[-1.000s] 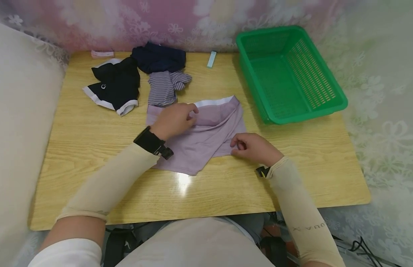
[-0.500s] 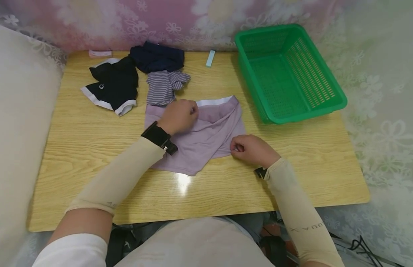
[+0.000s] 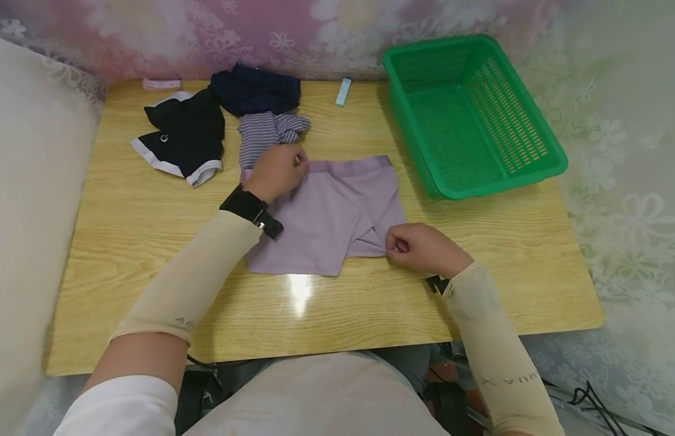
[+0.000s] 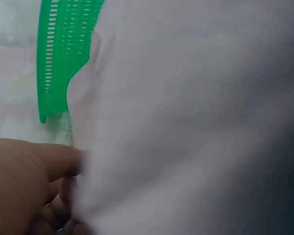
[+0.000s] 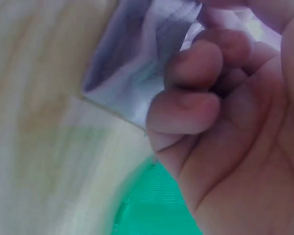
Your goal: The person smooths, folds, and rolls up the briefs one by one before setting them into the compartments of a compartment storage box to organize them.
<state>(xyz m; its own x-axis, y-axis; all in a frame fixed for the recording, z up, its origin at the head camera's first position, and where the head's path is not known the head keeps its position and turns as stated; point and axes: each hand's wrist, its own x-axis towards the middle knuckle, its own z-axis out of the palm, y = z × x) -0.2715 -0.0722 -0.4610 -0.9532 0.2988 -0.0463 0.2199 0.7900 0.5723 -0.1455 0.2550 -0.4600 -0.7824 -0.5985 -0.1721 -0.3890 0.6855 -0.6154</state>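
Observation:
A pair of lilac shorts (image 3: pixel 321 224) lies on the wooden table in front of me, waistband toward the back. My left hand (image 3: pixel 277 174) pinches the waistband near its left end; in the left wrist view, the blurred fabric (image 4: pixel 161 107) rises beside the thumb. My right hand (image 3: pixel 427 248) pinches the hem of the right leg at its outer corner. That leg still shows folds, while the left leg lies fairly smooth. In the right wrist view the curled fingers (image 5: pixel 196 66) are close up, and the pinch itself is partly out of frame.
A green plastic basket (image 3: pixel 440 184) stands at the back right. Behind the shorts lie a striped grey garment (image 3: pixel 256 133), a navy one (image 3: pixel 256 91) and a black one with white trim (image 3: pixel 192 133). A pale blue strip (image 3: pixel 343 92) and a pink item (image 3: pixel 161 85) lie along the back edge.
The waistband has been straightened, and its white inside no longer shows. The left hand has shifted up and left; the right hand has drawn the hem slightly right. The leg fabric lies flatter.

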